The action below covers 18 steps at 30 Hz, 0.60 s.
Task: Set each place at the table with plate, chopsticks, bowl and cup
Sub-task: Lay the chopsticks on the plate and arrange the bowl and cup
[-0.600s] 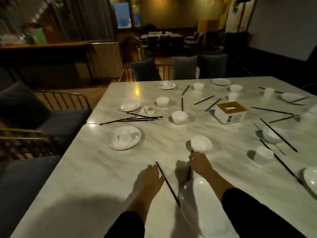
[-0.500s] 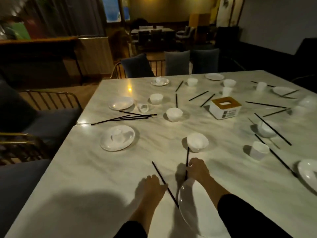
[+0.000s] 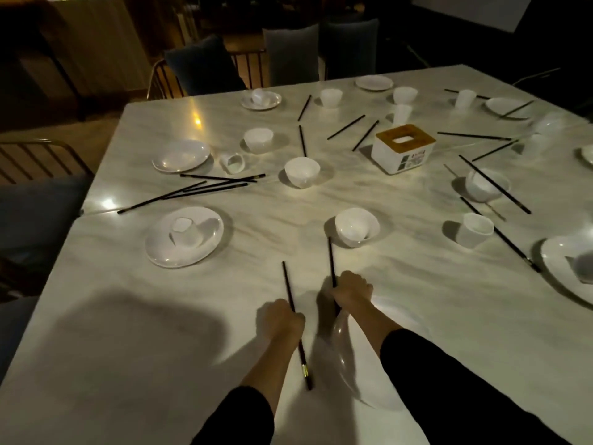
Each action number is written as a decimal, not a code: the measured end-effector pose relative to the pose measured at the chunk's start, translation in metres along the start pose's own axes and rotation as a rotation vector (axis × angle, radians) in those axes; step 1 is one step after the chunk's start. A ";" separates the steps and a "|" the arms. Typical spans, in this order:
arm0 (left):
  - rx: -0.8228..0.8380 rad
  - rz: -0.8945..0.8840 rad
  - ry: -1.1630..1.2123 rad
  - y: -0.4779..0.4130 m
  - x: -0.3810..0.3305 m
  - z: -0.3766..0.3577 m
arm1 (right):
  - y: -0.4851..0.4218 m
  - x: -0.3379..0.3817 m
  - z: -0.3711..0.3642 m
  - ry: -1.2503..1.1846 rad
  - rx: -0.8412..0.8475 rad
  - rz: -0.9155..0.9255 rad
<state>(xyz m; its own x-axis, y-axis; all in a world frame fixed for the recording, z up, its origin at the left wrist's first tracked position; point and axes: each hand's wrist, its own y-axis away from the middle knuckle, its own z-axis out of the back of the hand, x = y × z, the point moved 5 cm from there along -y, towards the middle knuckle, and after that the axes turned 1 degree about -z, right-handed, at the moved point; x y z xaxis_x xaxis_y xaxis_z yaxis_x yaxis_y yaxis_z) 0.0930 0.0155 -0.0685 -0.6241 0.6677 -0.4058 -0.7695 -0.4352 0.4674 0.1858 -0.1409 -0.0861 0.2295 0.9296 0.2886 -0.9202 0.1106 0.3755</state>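
**Inspector:** Where are the hands, and what is in them?

**Recorder:** Both are low on the near part of the marble table [image 3: 417, 284], close together. The left hand [image 3: 280, 319] is clenched round the left chopstick [image 3: 287, 284]. The right hand [image 3: 351, 292] has its fingers curled down over the right chopstick [image 3: 331, 258] and is grasping it.

**Inspector:** How does the left chopstick lie?

**Recorder:** Its long axis runs near to far, slightly slanted. The thin tip points away and a little left. The thick end, with a gold band, points back toward the person and a little right. The hand holds it about mid-length.

**Inspector:** And the right chopstick?

**Recorder:** It runs almost straight away from the person. Its far tip ends just beside the near left side of a white bowl [image 3: 356, 226]; I cannot tell whether they touch. Its near end is hidden under the hand. The two sticks lie apart, closer at the far tips than at the hands.

**Inspector:** What else is at this place?

**Recorder:** A white plate [image 3: 346, 361] lies at the near edge, partly under the right forearm and to the right of the left chopstick.

**Inspector:** And the surroundings?

**Recorder:** To the far left, a second plate [image 3: 160, 248] carries a cup [image 3: 184, 234]. Beyond it lies a loose bundle of chopsticks [image 3: 211, 186]. A tissue box [image 3: 402, 147] stands far right of centre.
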 end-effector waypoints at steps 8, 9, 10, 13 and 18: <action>0.215 0.124 0.633 -0.024 0.000 0.020 | -0.018 0.009 0.018 -0.706 0.205 -0.088; 0.225 0.125 0.679 -0.026 -0.002 0.024 | -0.018 0.011 0.026 -0.762 0.217 -0.068; 0.234 0.121 0.722 -0.026 -0.006 0.027 | -0.016 0.012 0.034 -0.804 0.225 -0.035; 0.267 0.090 0.844 -0.023 -0.020 0.032 | -0.009 0.013 0.062 -0.860 0.210 0.075; 0.352 -0.028 0.949 0.006 -0.041 0.017 | 0.014 -0.014 0.083 -0.849 0.265 0.136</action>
<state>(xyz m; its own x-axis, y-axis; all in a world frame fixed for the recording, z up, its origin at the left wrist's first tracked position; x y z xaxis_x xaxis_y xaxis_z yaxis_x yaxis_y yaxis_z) 0.1158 -0.0039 -0.0357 -0.5746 -0.1474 -0.8051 -0.7973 -0.1214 0.5912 0.1956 -0.1813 -0.0118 0.3775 0.3440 0.8597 -0.8773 -0.1643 0.4510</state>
